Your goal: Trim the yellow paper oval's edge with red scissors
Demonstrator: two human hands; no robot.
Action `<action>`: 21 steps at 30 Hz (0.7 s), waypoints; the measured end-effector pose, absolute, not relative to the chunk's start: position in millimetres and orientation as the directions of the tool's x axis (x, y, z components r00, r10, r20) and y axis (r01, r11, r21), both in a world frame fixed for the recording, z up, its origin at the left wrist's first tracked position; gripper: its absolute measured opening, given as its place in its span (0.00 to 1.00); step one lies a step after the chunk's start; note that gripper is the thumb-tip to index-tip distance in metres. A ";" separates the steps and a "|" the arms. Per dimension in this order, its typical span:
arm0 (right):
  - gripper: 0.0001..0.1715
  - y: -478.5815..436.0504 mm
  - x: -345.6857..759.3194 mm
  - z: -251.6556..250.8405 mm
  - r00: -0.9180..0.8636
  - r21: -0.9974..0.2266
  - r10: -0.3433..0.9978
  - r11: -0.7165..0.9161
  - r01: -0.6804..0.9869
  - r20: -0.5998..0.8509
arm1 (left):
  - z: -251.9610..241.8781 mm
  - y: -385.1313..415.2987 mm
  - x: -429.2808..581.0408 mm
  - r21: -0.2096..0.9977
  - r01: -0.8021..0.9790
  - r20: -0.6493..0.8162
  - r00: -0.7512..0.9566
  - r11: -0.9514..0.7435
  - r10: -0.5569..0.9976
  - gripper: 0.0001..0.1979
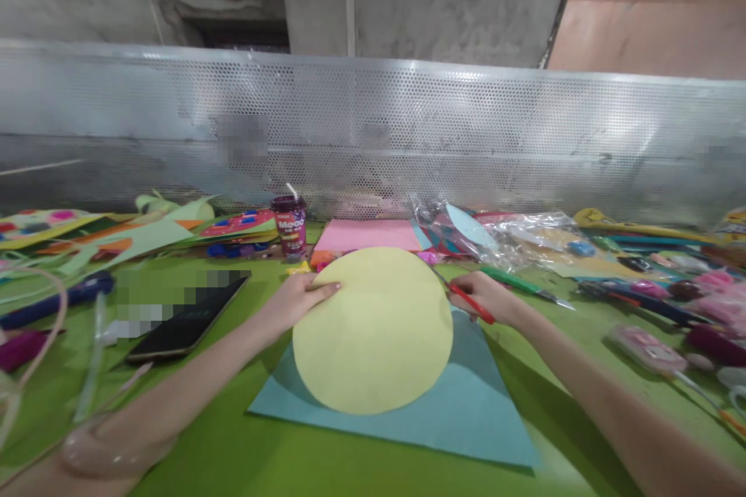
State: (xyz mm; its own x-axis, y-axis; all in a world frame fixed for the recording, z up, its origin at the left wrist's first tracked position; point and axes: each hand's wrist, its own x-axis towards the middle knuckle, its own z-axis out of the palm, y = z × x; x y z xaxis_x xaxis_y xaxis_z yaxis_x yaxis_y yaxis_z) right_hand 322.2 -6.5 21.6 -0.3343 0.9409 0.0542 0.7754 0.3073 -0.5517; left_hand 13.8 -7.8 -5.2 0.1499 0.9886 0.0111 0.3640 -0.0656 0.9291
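At a craft desk [245, 443] covered in green, we press our left hand [294, 303] flat on the upper left rim of a yellow paper circle [373, 330], fingers stretched out and lying on the sheet rather than curled around it. The circle sits on a blue sheet [466, 411] near the middle of the desk, toward its front edge, and covers most of that sheet's upper part. Our right hand [486, 297] is at the circle's upper right rim, fingers closed around a red pen [469, 301] whose tip meets the paper's edge.

We judge this to be tracing: the circle serves as a pattern and the pen marks its outline on the blue sheet. Carrying the line onward calls for the left hand to keep the circle from slipping while the pen follows the curve closely.

A dark phone [186, 322] lies to the left, a drink cup [290, 224] and pink paper [373, 235] toward the far edge, and a green pen [518, 282] just beyond the right hand.
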 end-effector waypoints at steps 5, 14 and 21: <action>0.14 -4.5 325.5 20.9 -0.321 -0.616 0.945 0.291 0.732 0.065 | -3.3 -9.6 15.3 0.932 0.356 0.005 0.165 -0.064 0.986 0.18; 0.18 -10.1 311.3 22.2 -0.288 -0.796 0.949 0.269 0.542 0.125 | -1.1 -13.1 18.1 0.944 0.328 -0.083 0.201 0.013 0.976 0.15; 0.18 7.0 327.7 28.8 -0.067 -0.680 0.975 0.197 0.707 0.212 | 2.8 -3.8 5.9 0.947 -0.256 -0.151 0.177 0.193 0.973 0.10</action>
